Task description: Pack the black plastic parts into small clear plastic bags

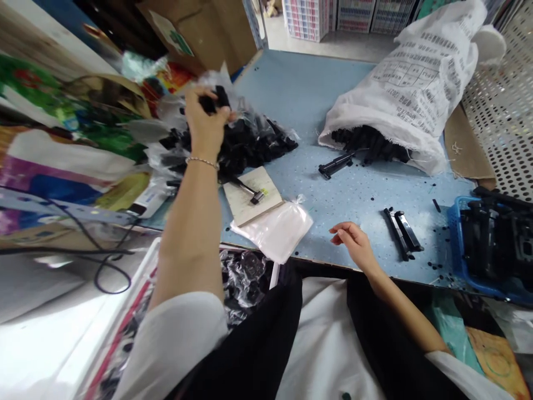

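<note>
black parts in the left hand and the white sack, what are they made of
Black parts in the left hand: probably moulded plastic, matt with a faint sheen. White sack: likely woven plastic cloth, with frayed threads at its open mouth and black print on its side.

A small black plastic part [214, 101] is pinched in the fingers of the left hand [206, 125] and held just above the heap it matches; its exact shape is blurred. The heap of black plastic parts [254, 143] lies in a crumpled clear plastic bag [169, 108] near the left edge of the bench [291, 94], a glossy tangle spreading toward the middle. A small flat clear pouch [278, 229] lies at the bench's near edge with one corner over it, just left of the open right hand [352, 241]. Two long black strips [402, 226] lie side by side, touching, near the same edge and to the right of that hand.
</note>
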### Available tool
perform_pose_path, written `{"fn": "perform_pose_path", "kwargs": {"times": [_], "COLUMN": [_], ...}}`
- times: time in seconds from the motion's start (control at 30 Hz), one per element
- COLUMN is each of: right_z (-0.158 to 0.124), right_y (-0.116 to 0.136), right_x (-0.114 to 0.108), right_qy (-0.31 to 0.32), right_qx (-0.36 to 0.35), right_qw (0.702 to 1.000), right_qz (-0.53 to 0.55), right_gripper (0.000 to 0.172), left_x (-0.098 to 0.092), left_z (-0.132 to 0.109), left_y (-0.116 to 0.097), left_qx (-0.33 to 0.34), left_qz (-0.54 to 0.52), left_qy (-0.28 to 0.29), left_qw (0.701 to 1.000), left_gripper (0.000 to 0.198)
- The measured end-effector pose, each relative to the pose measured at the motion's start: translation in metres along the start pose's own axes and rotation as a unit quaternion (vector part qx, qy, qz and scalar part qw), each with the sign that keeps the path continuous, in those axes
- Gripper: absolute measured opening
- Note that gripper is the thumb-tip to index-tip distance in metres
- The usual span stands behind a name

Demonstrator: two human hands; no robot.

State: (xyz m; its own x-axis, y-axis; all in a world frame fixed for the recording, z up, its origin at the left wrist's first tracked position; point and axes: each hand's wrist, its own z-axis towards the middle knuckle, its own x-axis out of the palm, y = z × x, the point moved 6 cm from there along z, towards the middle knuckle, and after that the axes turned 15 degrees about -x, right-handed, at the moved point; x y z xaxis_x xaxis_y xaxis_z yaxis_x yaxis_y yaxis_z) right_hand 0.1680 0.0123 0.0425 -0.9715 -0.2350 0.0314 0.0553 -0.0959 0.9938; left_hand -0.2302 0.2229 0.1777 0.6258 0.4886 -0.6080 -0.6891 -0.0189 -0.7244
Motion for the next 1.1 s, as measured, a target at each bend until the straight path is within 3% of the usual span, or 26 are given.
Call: {"fn": "perform_pose_path", "kwargs": {"times": [0.1, 0.23, 0.4, 0.47, 0.53, 0.6, 0.67, 0.7, 0.77, 0.83, 0.9, 0.97, 1.03, 1.1], "right_z": [-0.012, -0.019, -0.011, -0.011, -0.018, -0.031, -0.046, -0.052, -0.058, -0.054, -0.044, -0.033, -0.022, -0.013], "right_y": [-0.012, -0.015, 0.005, 0.018, 0.024, 0.019, 0.007, 0.002, -0.006, -0.011, -0.017, -0.021, -0.025, -0.027], "right_x": [-0.02, -0.053, -0.099, -0.122, -0.145, -0.166, -0.184, -0.19, -0.2, -0.198, -0.18, -0.146, -0.1, -0.046], "right_qy": [-0.006, -0.018, -0.009, -0.018, -0.029, -0.02, -0.006, -0.005, -0.021, -0.039, -0.052, -0.06, -0.042, 0.011], "right_qx": [0.023, 0.031, -0.005, -0.039, -0.038, 0.014, 0.073, 0.091, 0.105, 0.106, 0.099, 0.094, 0.106, 0.132], "right_qw": [0.999, 0.997, 0.979, 0.932, 0.845, 0.765, 0.733, 0.733, 0.758, 0.82, 0.903, 0.967, 0.993, 0.985], "right_qz": [-0.028, -0.067, -0.203, -0.359, -0.532, -0.644, -0.676, -0.674, -0.643, -0.561, -0.415, -0.227, -0.042, 0.108], "right_gripper": [0.025, 0.027, 0.034, 0.042, 0.059, 0.076, 0.079, 0.076, 0.067, 0.061, 0.06, 0.06, 0.056, 0.051], "left_x": [0.001, -0.005, -0.007, -0.007, -0.007, -0.002, 0.013, 0.025, 0.051, 0.066, 0.068, 0.064, 0.062, 0.064], "left_z": [0.0, -0.031, -0.042, -0.046, -0.065, -0.104, -0.164, -0.197, -0.261, -0.301, -0.313, -0.306, -0.295, -0.289], "left_y": [0.03, 0.031, 0.021, 0.016, 0.01, 0.002, -0.004, -0.003, 0.0, 0.008, 0.021, 0.038, 0.053, 0.058], "left_qx": [-0.109, -0.089, -0.08, -0.083, -0.072, -0.045, -0.026, -0.031, -0.046, -0.09, -0.14, -0.203, -0.271, -0.312], "left_qz": [0.002, 0.151, 0.156, 0.176, 0.203, 0.218, 0.225, 0.227, 0.243, 0.207, 0.148, 0.071, -0.022, -0.107], "left_qy": [0.028, -0.006, 0.03, 0.024, -0.004, -0.026, 0.005, 0.057, 0.155, 0.179, 0.161, 0.138, 0.142, 0.162], "left_qw": [0.994, 0.985, 0.984, 0.981, 0.977, 0.975, 0.974, 0.972, 0.956, 0.958, 0.966, 0.967, 0.952, 0.93], "left_gripper": [0.059, 0.046, 0.046, 0.056, 0.073, 0.08, 0.06, 0.042, 0.034, 0.023, 0.02, 0.017, 0.022, 0.027]}}
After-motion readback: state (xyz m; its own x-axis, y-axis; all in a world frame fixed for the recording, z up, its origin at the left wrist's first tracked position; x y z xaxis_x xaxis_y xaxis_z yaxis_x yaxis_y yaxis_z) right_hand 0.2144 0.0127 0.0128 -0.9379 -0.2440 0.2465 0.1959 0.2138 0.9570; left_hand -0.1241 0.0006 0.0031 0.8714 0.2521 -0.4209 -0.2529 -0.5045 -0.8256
